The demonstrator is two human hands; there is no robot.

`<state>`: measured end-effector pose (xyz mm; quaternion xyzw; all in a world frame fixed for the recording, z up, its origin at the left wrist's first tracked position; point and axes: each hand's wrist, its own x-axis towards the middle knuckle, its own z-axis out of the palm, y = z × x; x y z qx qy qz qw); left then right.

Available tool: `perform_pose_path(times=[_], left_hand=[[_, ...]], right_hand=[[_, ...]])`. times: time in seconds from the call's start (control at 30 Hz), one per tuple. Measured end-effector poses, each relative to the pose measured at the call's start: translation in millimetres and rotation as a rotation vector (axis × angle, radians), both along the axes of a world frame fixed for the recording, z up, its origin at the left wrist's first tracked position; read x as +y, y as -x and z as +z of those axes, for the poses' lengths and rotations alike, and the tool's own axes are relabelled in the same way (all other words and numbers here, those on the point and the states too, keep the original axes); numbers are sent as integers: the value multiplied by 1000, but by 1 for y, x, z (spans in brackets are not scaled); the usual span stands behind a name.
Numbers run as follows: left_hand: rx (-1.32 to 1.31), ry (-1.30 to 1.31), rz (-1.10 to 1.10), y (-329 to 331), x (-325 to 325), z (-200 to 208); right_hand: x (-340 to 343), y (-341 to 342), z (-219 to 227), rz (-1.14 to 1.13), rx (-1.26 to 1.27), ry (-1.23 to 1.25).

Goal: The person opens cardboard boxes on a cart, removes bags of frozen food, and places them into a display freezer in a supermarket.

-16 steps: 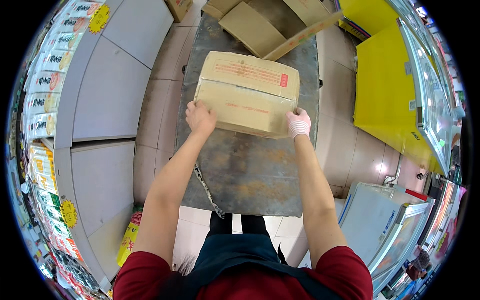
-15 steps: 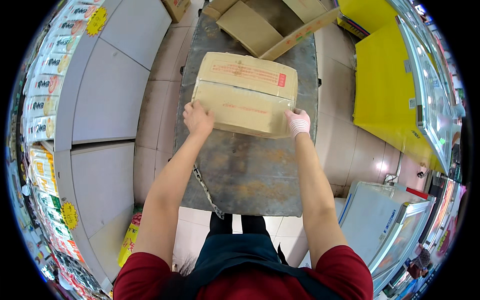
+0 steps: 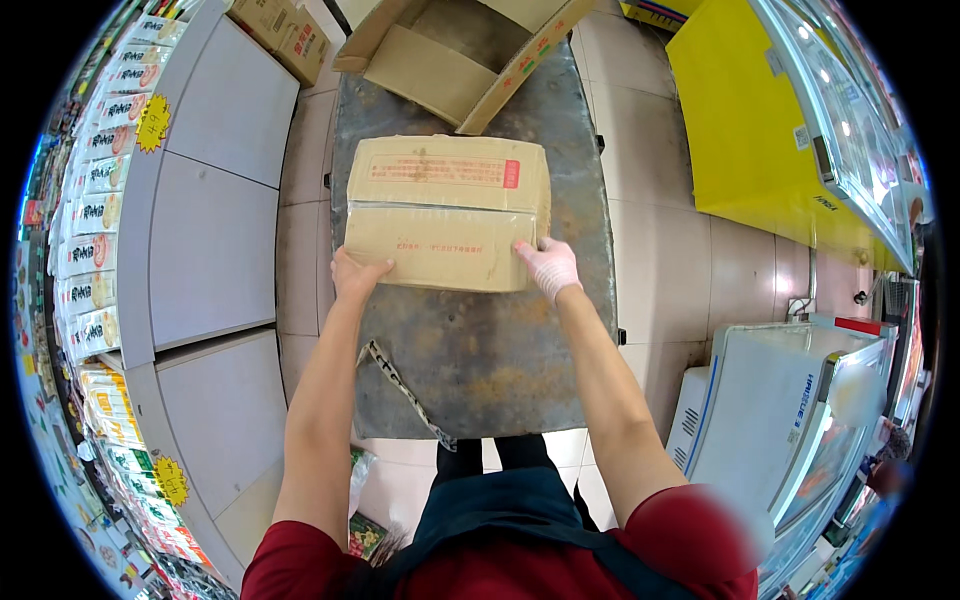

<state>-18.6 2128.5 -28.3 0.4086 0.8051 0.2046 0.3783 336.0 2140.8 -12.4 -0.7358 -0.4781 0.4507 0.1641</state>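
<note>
A taped cardboard box with red print lies on a dark, worn metal tabletop. My left hand holds its near left corner, thumb along the near edge and fingers partly hidden by the side. At the near right corner, my right hand, in a pinkish-white covering, grips the box with its fingers on the top and side. Beyond the box, an open, larger cardboard carton sits at the far end of the tabletop with its flaps spread.
A patterned strap lies across the tabletop's near left part. Grey cabinets and shelves of packaged goods line the left. A yellow freezer and a white freezer stand at the right. Another carton is at the far left.
The view has shifted. The box now lies squarer to the tabletop and a little farther left on it. Both hands have kept to its near corners.
</note>
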Motion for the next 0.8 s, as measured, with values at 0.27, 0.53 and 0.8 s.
perform_pose_path(times=[0.27, 0.53, 0.8], left_hand=[[104, -112, -76, -58, -110, 36], [-280, -32, 209, -120, -244, 38], [35, -668, -626, -156, -206, 149]], right_hand=[[-138, -49, 37, -280, 353, 58], [-201, -43, 194, 160, -217, 70], [-238, 41, 215, 345, -370, -104]])
